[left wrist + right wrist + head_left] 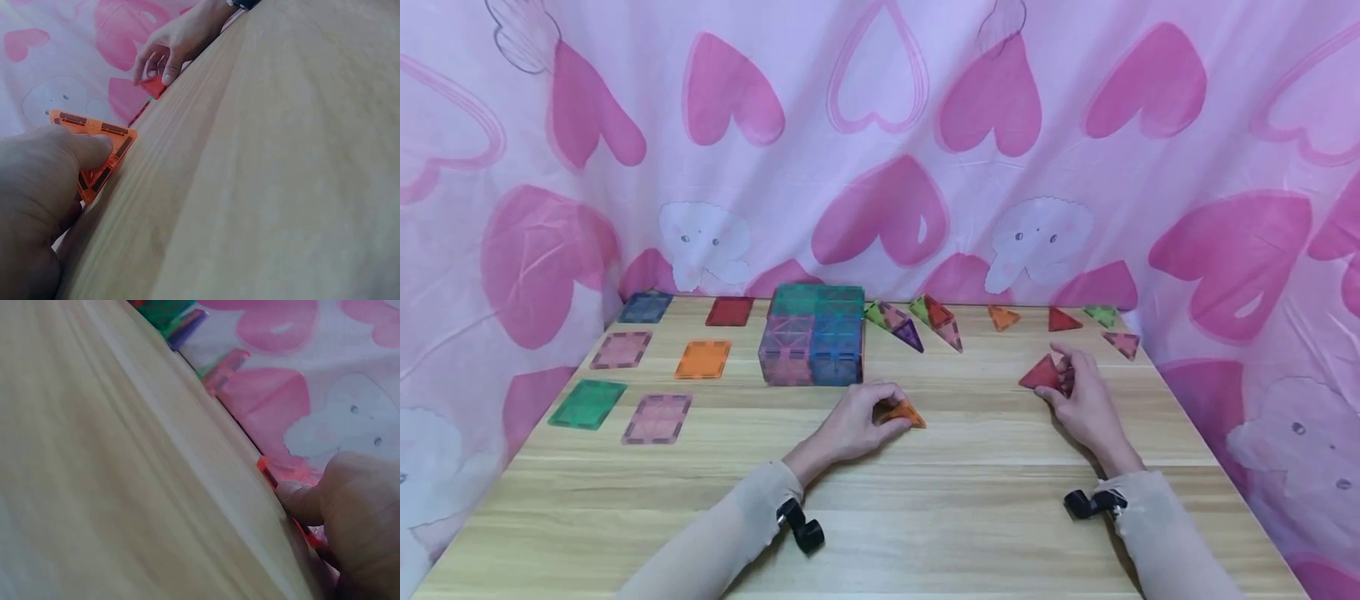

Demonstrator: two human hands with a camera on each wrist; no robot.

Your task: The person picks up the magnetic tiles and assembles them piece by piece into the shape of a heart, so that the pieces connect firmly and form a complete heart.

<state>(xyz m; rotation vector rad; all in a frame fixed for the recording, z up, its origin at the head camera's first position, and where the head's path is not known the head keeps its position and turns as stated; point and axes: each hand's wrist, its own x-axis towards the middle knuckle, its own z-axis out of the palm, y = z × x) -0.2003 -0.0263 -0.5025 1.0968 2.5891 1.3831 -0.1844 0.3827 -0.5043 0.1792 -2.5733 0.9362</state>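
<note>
In the head view my left hand (856,423) pinches an orange triangular magnetic tile (912,414) just above the middle of the table. The left wrist view shows my thumb pressed across that tile's face, its dark edge magnets visible. Farther right, my right hand (1088,408) holds a red triangular magnetic tile (1037,374) between thumb and fingers, low over the wood. Fingers cover part of the red tile. Behind my left hand stands a box-like block of magnetic tiles (812,350) in green, pink and blue.
Square tiles, such as a green one (587,404) and an orange one (703,359), lie at left. Two multicoloured groups of joined triangles (893,323) are right of the block. Loose triangles (1063,319) lie along the back right. A heart-patterned curtain (880,208) borders the wooden table (940,533).
</note>
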